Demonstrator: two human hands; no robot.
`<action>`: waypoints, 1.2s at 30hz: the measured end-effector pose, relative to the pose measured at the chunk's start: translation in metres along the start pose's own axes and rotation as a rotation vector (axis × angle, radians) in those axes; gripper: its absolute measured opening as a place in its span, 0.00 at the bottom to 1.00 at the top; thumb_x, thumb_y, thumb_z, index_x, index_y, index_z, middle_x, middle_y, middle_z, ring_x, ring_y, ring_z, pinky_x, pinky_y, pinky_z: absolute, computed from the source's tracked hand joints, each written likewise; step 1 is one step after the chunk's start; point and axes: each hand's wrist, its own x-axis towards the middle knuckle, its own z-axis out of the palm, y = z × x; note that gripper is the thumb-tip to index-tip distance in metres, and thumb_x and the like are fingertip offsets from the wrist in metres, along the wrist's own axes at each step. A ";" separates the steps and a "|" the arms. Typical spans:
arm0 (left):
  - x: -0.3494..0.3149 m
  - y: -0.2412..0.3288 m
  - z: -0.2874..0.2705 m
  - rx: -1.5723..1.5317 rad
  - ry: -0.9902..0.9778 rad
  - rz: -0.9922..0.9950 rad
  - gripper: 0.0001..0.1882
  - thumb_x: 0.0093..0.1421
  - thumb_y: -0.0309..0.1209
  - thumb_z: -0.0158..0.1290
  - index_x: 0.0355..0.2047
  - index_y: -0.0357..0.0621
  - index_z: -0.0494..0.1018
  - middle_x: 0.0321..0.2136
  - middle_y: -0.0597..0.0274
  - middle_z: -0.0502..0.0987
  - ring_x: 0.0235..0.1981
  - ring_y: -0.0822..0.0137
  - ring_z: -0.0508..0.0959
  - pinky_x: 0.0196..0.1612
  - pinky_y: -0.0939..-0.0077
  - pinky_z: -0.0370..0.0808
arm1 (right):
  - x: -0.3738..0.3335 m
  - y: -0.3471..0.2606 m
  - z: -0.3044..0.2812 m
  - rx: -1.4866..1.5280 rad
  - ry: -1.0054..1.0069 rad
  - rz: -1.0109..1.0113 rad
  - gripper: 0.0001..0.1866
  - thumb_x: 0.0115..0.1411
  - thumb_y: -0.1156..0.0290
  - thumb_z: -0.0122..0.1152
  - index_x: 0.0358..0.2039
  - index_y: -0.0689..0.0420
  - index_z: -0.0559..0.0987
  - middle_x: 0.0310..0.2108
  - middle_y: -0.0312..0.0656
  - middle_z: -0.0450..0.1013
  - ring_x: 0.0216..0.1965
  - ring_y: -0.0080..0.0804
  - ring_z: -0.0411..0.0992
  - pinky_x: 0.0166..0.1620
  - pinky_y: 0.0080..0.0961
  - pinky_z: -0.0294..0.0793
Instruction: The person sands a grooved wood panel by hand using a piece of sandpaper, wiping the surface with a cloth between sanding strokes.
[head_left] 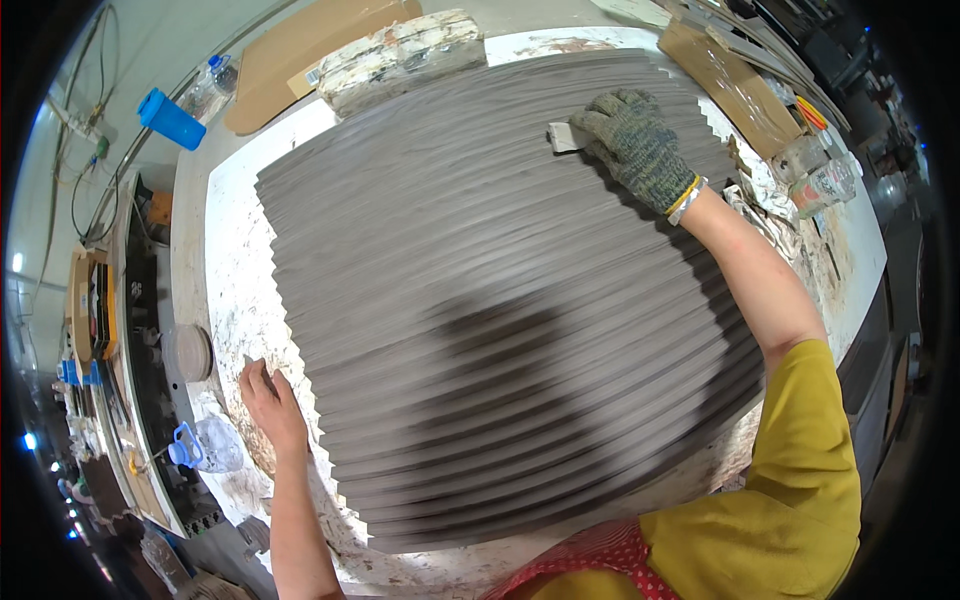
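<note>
A large grey-brown panel point(430, 250) with wavy ridges and zigzag side edges lies in front of me. My right hand point(635, 145), in a dark grey-green knit glove, is closed around a small pale block point(566, 138) and presses it on the panel's far right part. The glove hides most of the block, so its exact kind cannot be told. Bare, my left hand point(272, 400) rests beside the panel's left edge, fingers apart and slightly bent, over the stained white board point(235, 260). It appears to hold nothing.
Behind the panel stand a paint-smeared block point(400, 62) and a cardboard sheet point(300, 50). A blue cup point(172, 120) is at far left, a clear jug point(212, 445) near my left hand. At right are a cardboard box point(730, 85), a jar point(828, 185) and crumpled cloth point(765, 210).
</note>
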 end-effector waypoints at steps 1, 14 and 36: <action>-0.002 -0.004 0.000 0.001 0.002 -0.010 0.16 0.62 0.28 0.47 0.48 0.32 0.69 0.50 0.42 0.66 0.52 0.45 0.67 0.54 0.57 0.65 | 0.003 -0.006 -0.001 -0.005 -0.056 0.020 0.16 0.50 0.68 0.63 0.42 0.49 0.77 0.41 0.39 0.72 0.46 0.39 0.68 0.51 0.38 0.65; 0.002 -0.002 0.005 0.060 0.063 0.052 0.14 0.62 0.27 0.47 0.46 0.33 0.68 0.47 0.46 0.68 0.48 0.48 0.69 0.52 0.60 0.66 | 0.050 -0.071 0.011 0.067 0.029 -0.176 0.08 0.51 0.70 0.60 0.34 0.52 0.78 0.36 0.40 0.73 0.43 0.41 0.71 0.48 0.41 0.67; -0.001 -0.005 0.009 0.075 0.096 0.012 0.17 0.58 0.29 0.52 0.47 0.37 0.70 0.48 0.46 0.69 0.50 0.46 0.68 0.53 0.56 0.65 | 0.127 -0.204 0.011 0.130 -0.101 -0.229 0.08 0.51 0.72 0.61 0.34 0.51 0.82 0.37 0.43 0.75 0.44 0.41 0.73 0.49 0.39 0.70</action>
